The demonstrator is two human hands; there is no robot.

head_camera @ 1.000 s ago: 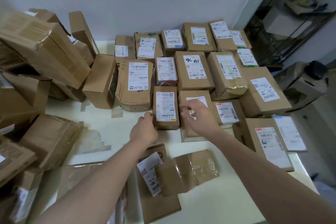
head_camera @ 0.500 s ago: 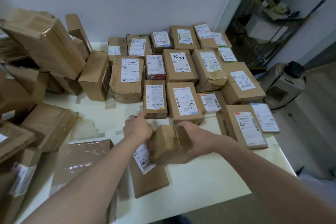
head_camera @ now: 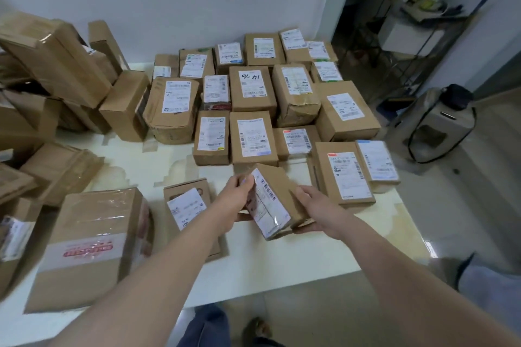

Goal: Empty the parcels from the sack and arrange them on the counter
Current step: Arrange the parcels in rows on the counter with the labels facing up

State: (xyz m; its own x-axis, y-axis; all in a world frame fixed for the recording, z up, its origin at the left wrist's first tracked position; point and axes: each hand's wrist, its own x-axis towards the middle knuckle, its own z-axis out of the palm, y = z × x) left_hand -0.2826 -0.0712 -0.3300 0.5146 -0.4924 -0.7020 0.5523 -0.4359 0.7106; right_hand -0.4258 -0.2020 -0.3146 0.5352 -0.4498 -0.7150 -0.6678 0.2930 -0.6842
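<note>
A small brown parcel (head_camera: 277, 197) with a white barcode label under clear tape is held tilted above the white counter (head_camera: 324, 251). My left hand (head_camera: 235, 200) grips its left side and my right hand (head_camera: 313, 207) holds its right side and underside. Just beyond it, several labelled brown parcels (head_camera: 253, 138) lie in neat rows, labels up, toward the wall. A flat labelled parcel (head_camera: 187, 205) lies under my left forearm. No sack is in view.
A big taped box with red print (head_camera: 90, 242) sits at the front left. Unsorted boxes (head_camera: 53, 65) are heaped along the left side. The counter's front edge runs near my body; off its right end stand a grey case (head_camera: 439, 124) and a metal shelf.
My hands left the rows, picked up the small tape-wrapped parcel from the front of the counter and turned it so its label shows. The camera has pulled back and tilted down.
</note>
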